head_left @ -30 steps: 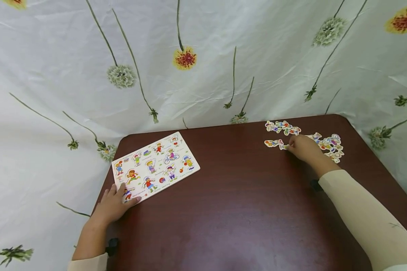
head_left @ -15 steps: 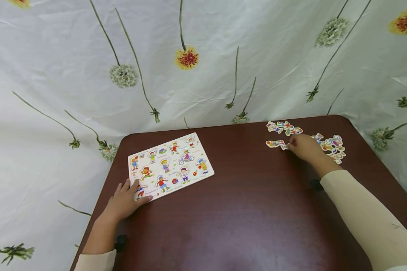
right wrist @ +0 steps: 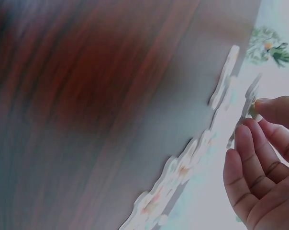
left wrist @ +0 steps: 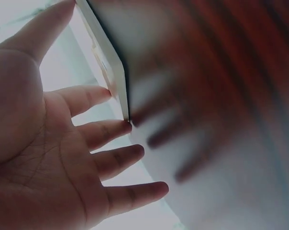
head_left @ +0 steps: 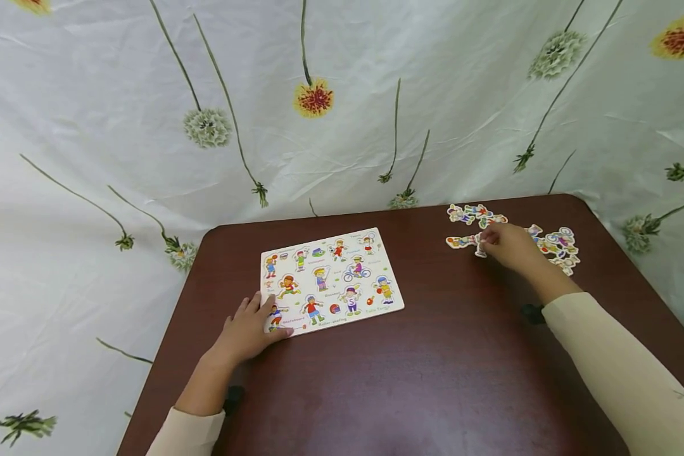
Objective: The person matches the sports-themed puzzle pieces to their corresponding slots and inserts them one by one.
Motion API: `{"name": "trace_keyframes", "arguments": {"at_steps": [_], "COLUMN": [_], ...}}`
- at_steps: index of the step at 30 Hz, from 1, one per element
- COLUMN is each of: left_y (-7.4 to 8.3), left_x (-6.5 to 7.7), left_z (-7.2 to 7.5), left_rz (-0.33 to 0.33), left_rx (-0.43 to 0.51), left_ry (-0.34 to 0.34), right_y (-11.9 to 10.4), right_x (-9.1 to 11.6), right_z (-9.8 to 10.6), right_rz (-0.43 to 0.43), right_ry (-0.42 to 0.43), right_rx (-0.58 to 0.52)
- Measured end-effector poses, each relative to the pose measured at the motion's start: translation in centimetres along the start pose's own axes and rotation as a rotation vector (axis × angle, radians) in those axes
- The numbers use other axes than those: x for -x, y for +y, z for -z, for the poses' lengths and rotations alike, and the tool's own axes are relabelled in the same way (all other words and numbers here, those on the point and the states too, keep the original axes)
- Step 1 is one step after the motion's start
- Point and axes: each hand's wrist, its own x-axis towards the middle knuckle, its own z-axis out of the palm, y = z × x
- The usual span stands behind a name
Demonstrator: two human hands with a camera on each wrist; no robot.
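A white puzzle board (head_left: 332, 272) printed with children at sports lies at the left middle of the table. My left hand (head_left: 245, 330) rests at its near left corner, fingers spread, thumb along the near edge; the left wrist view shows the fingertips at the board's edge (left wrist: 116, 79). At the right my right hand (head_left: 512, 248) pinches a figure-shaped puzzle piece (head_left: 480, 246) between thumb and fingers. The right wrist view shows this piece (right wrist: 246, 108) edge-on, raised off the table. Beside it lies another figure piece (head_left: 459, 242).
More figure pieces (head_left: 460, 215) lie near the back edge of the dark brown table (head_left: 376, 386). A further cluster of pieces (head_left: 562, 239) lies right of my right hand, partly hidden by it. A white flowered cloth (head_left: 342, 158) hangs behind the table.
My left hand has slid the puzzle board to the right and turned it slightly straighter. My right hand has picked up the piece under its fingers and tilted it up.
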Motion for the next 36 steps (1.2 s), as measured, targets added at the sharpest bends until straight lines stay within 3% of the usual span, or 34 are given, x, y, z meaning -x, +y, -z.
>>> {"name": "trace_keyframes", "arguments": {"at_steps": [7, 17, 27, 36], "left_y": [3.4, 7.3, 10.7, 12.9], "left_x": [-0.5, -1.3, -2.6, -3.7], "left_z": [-0.5, -1.7, -2.3, -2.5], "left_rz": [-0.078, -0.137, -0.177, -0.197], "left_rx": [0.006, -0.003, -0.047, -0.071], "left_ry": [-0.007, -0.032, -0.018, -0.015], "right_y": [-1.5, -4.0, -6.6, -9.3], "right_x": [0.2, -0.1, -1.1, -2.1], "right_z": [-0.7, -1.5, -2.9, -4.3], "right_rz": [0.026, 0.058, 0.019, 0.057], "right_ry": [0.014, -0.001, -0.044, -0.063], "right_rx": [-0.054, -0.077, -0.071, -0.09]}}
